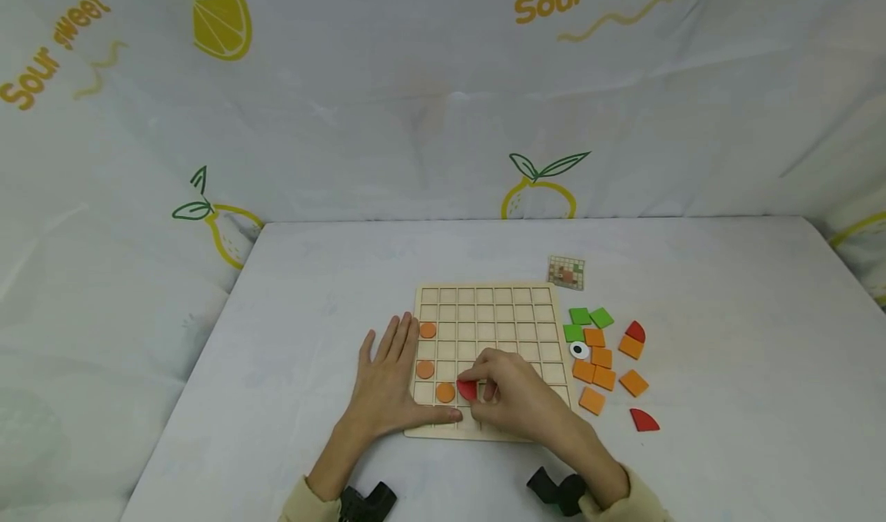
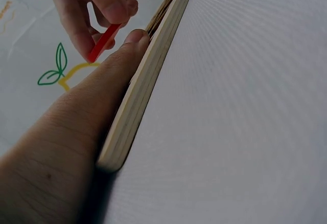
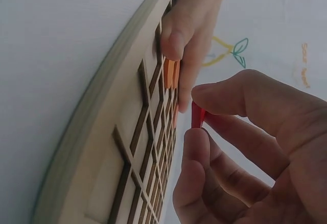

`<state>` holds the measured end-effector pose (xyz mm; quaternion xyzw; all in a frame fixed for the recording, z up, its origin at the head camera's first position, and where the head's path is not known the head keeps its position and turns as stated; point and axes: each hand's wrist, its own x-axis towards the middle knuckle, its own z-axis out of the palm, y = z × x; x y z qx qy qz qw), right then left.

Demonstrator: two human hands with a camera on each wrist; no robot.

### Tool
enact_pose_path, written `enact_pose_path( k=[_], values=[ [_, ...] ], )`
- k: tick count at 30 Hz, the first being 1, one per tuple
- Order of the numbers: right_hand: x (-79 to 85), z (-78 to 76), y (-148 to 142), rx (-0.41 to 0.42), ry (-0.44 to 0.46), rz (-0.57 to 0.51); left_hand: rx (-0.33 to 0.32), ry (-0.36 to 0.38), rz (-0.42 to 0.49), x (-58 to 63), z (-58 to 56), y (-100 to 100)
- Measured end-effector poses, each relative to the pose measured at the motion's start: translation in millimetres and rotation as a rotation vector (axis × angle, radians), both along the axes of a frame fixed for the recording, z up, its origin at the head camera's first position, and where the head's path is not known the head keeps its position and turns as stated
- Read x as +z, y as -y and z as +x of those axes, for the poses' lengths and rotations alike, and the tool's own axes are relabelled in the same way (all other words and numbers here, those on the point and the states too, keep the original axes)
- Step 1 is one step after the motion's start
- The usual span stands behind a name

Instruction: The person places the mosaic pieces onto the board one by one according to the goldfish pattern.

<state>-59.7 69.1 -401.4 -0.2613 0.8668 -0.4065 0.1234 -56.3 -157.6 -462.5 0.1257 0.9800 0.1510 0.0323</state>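
Note:
A wooden grid board lies on the white table. My left hand rests along its left side, fingers straight, with the thumb spread over the near-left corner. Between thumb and fingertips, my right hand pinches a red tile over the lower part of the grid. The right wrist view shows this red tile edge-on, apart from the board surface. Orange round tiles sit in cells at the left: one upper tile, one middle tile and one bottom tile beside the red one.
Right of the board lie several orange square tiles, green square tiles, a white-and-black eye tile and red quarter-round tiles. A small pattern card lies beyond the board's far-right corner. Lemon-printed cloth hangs behind the table.

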Motion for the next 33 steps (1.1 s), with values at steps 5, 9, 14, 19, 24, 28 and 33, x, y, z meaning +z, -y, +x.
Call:
enact_pose_path(
  k=[5, 9, 14, 19, 24, 28, 33],
  values=[
    [-3.0, -0.8, 0.7, 0.0, 0.009, -0.001, 0.011, 0.009, -0.001, 0.2, 1.0, -0.7],
    [-3.7, -1.6, -0.3, 0.003, 0.01, 0.009, 0.019, 0.01, 0.001, 0.4, 1.7, -1.5],
    [-3.6, -2.2, -1.2, 0.002, 0.023, 0.019, 0.021, 0.001, -0.005, 0.2, 1.9, -1.5],
    [-5.2, -3.0, -0.3, 0.008, 0.031, 0.031, 0.016, -0.008, -0.002, 0.0, 1.8, -1.1],
    [-7.1, -2.8, 0.9, 0.008, 0.018, 0.041, 0.012, -0.022, -0.006, -0.3, 1.8, -0.9],
    [-7.7, -2.1, 1.3, -0.01, 0.019, 0.051, 0.013, -0.03, -0.003, 0.1, 2.1, -1.0],
    [-8.7, -1.9, 0.3, -0.023, 0.028, 0.061, 0.013, -0.029, -0.001, 0.3, 2.5, -1.4]
  ],
)
